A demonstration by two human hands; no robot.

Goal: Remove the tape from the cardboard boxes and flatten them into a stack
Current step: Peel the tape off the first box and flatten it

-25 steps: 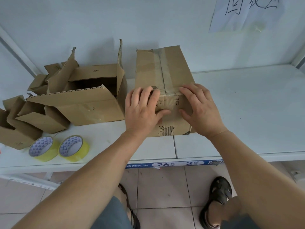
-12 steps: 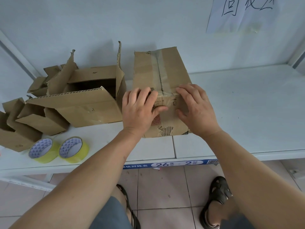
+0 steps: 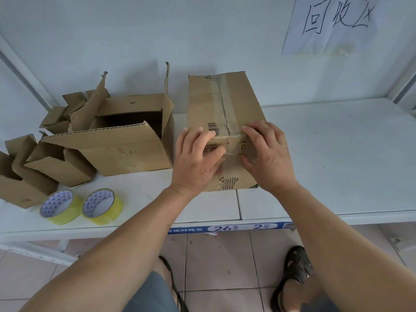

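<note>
A sealed cardboard box stands on the white shelf, with a strip of clear tape running along its top seam and down the front face. My left hand rests on the box's near top edge, left of the tape, fingers laid on the top and thumb against the front face. My right hand lies the same way on the right of the tape, its thumb on the front face beside the tape end.
A large open box stands just left of the sealed one, with smaller open boxes further left. Two yellow tape rolls lie near the shelf's front edge. A paper sign hangs on the wall.
Both hands stay on the box's near edge. The thumbs have shifted slightly on the front face around the tape; the box has hardly moved.
</note>
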